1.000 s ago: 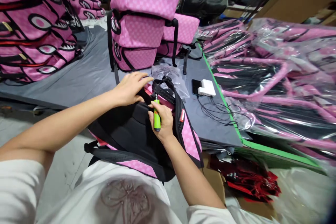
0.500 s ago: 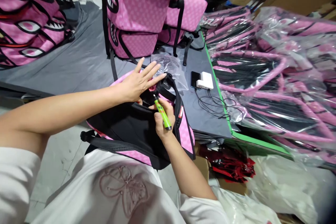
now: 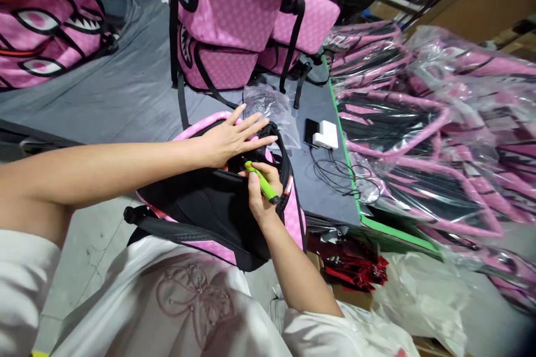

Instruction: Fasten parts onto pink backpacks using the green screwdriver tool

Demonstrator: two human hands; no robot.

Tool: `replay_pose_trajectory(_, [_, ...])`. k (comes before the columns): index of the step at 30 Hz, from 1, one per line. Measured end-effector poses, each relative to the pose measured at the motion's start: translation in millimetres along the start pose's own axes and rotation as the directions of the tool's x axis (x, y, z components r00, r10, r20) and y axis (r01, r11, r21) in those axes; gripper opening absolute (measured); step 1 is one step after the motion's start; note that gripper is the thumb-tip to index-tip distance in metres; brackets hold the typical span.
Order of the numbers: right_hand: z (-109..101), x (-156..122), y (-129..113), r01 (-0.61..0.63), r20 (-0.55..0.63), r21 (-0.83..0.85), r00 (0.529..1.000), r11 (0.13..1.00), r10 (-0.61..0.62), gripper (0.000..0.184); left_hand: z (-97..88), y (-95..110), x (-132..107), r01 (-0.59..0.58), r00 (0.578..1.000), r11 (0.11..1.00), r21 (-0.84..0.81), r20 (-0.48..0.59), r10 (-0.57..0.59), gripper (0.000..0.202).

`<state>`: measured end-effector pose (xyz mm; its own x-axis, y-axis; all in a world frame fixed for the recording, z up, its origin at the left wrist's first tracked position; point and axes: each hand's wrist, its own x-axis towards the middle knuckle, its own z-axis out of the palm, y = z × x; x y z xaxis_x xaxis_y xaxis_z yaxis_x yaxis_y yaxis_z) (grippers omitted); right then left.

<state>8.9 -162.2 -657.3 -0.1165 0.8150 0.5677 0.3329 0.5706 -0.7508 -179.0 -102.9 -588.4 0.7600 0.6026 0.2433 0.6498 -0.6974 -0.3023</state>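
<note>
At the near edge of the grey cloth-covered worktop, I see the black-and-pink fabric backpack, black side up, apparently overhanging toward the white shirt. The left hand is spread, fingers apart, over its upper part; the right hand is wrapped around a slim lime-green cylindrical tool, angled toward the left hand. I judge that a slip of that grip could jab the fabric or the left hand, so near do they lie. The overhang could drag the backpack down if it goes unsteadied. I cannot make out the tool's tip against the dark cloth, nor how firmly the left palm presses. The stack of pink checked backpacks is cut off above.
</note>
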Motion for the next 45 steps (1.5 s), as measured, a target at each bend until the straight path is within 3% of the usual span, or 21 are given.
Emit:
replay_pose_trajectory(3, [-2,0,2,-0.014,0.011,0.016,1.000,1.000,0.014,0.024,6.8,-1,3,0.070,0.997,0.997,0.013,0.036,-0.071,0.113])
replay_pose_trajectory(7, [-8,4,3,0.016,0.115,0.026,0.993,1.000,-0.019,0.030,10.0,-1,3,0.161,0.987,0.986,-0.040,0.015,-0.160,0.111])
replay_pose_trajectory(13, [-14,19,-3,-0.121,0.125,-0.093,0.983,0.988,0.132,0.023,5.4,1,2,0.275,0.961,0.958,-0.076,0.040,-0.273,0.102])
replay_pose_trajectory(18, [-35,34,-14,0.052,0.388,-0.292,0.919,0.955,0.069,0.022,2.3,3,6,0.390,0.920,0.918,-0.066,0.073,-0.386,0.096])
replay_pose_trajectory(23, [-41,51,-22,0.047,0.485,-0.274,0.869,0.960,0.096,0.020,1.0,-1,11,0.379,0.919,0.924,-0.038,0.134,-0.372,0.095])
replay_pose_trajectory(29, [-42,73,-34,0.134,0.646,-0.423,0.738,0.896,0.194,0.024,0.5,1,13,0.419,0.901,0.908,-0.019,0.134,-0.413,0.102])
replay_pose_trajectory(35, [-35,80,-31,0.222,0.687,-0.444,0.707,0.868,0.170,0.024,7.9,-1,15,0.435,0.891,0.899,-0.042,0.161,-0.424,0.107])
replay_pose_trajectory(40, [-33,81,-32,0.373,0.715,-0.546,0.675,0.751,0.185,0.025,14.1,-3,19,0.452,0.884,0.890,-0.056,0.164,-0.438,0.108])
replay_pose_trajectory(45, [-33,84,-31,0.394,0.722,-0.568,0.660,0.723,0.208,0.026,22.3,-7,19,0.355,0.934,0.930,-0.092,0.081,-0.348,0.114])
